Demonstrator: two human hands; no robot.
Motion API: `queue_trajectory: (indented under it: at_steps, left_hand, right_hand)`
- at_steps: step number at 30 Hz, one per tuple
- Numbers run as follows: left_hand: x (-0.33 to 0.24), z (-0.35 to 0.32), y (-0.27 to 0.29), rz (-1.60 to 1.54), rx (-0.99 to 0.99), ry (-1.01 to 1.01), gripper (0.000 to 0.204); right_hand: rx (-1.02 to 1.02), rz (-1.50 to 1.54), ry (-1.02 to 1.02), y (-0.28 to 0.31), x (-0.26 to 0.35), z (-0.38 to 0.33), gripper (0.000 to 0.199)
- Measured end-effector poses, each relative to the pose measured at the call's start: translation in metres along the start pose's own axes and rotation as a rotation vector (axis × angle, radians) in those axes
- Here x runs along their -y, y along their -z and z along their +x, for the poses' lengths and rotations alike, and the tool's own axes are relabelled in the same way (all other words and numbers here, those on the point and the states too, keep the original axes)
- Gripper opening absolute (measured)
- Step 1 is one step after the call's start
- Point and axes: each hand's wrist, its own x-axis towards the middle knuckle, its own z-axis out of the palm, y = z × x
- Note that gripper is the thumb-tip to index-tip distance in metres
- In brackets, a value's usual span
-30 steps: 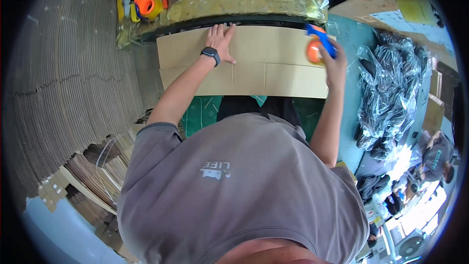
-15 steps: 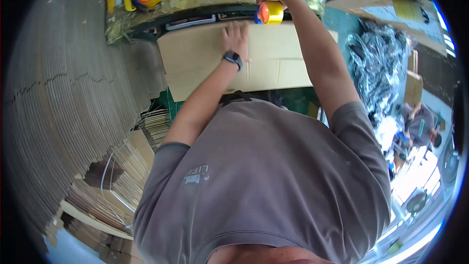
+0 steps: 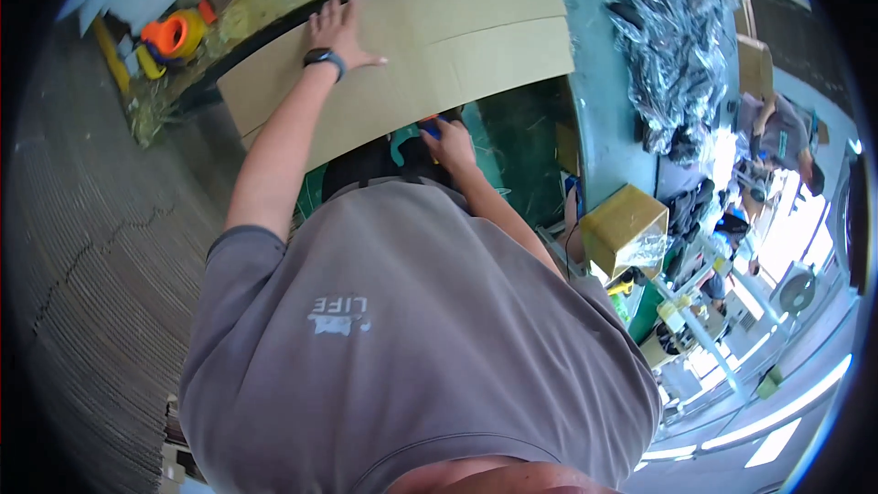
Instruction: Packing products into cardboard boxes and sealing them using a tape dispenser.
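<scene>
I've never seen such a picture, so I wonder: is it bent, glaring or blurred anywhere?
Head view, middle: fisheye distortion bows the cardboard carton's edges; head view, right: windows burn out white, clear plastic wrap glints; head view, left: stacked cardboard looks soft and dim.

1 short pale word [image 3: 340, 305] stands on the grey shirt [image 3: 476, 338] beside a pale motif [image 3: 333, 325].

Grey-brown T-shirt [image 3: 457, 338], short sleeves [image 3: 245, 256], small pale chest print [image 3: 339, 320]; black wristwatch [image 3: 318, 56], dark strap [image 3: 339, 65]

Left hand [image 3: 337, 35] splayed, right hand [image 3: 452, 144] curled.
</scene>
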Motion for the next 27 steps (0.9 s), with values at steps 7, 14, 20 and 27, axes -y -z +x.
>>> queue_trajectory:
  at_steps: [7,14,20,27]
  left_hand:
    - [-0.01,-0.107,-0.045,-0.031,-0.143,0.117,0.095]
    - [-0.15,-0.199,-0.046,-0.175,-0.175,0.08,0.092]
    - [-0.209,-0.184,-0.081,-0.079,-0.239,0.285,0.103]
    - [-0.193,-0.193,-0.068,-0.344,-0.063,0.44,0.097]
  right_hand:
    - [-0.202,0.113,-0.403,0.112,-0.147,0.096,0.144]
    - [-0.186,0.105,-0.062,0.225,-0.275,0.15,0.098]
    - [0.302,-0.039,0.166,0.201,-0.257,0.008,0.051]
    - [0.115,-0.208,0.46,0.326,-0.035,-0.074,0.053]
